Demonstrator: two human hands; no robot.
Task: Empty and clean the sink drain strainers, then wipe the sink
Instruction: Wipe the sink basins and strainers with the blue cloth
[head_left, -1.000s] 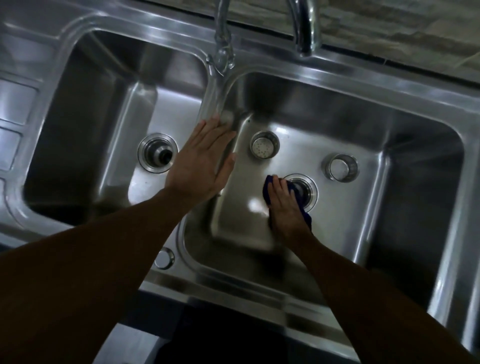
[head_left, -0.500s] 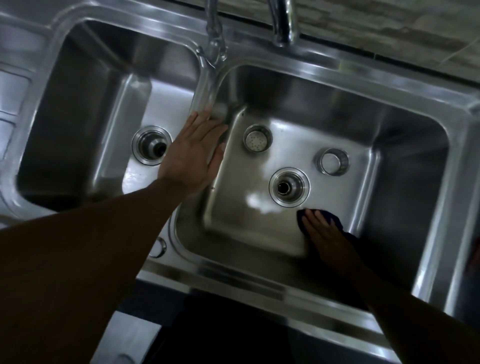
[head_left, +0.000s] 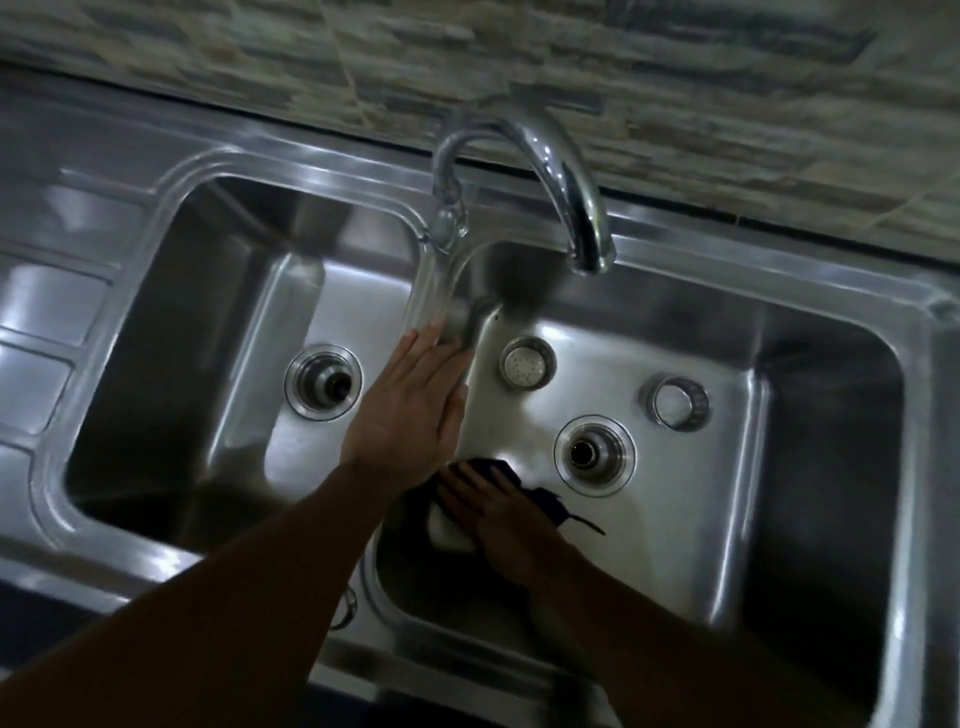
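Two strainers out of their drains, both on the right basin (head_left: 831, 415) floor: perforated strainer (head_left: 527, 362) and ring-shaped strainer (head_left: 680, 401). Emptying looks done. Wipe underway: right hand (head_left: 493, 514) presses a dark soft cloth (head_left: 548, 503) flat at front-left. Left hand (head_left: 410, 410) flat on the divider (head_left: 441, 291), holding nothing. Left basin (head_left: 156, 364) probably pending. Polished steel, rounded corners.

In the sink (head_left: 779, 265) (right basin): perforated strainer (head_left: 525, 362), ring strainer (head_left: 675, 401), dark cloth (head_left: 548, 501)

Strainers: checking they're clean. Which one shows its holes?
The left strainer, beside the left hand: its dotted face shows. The right strainer shows only a plain shiny ring.
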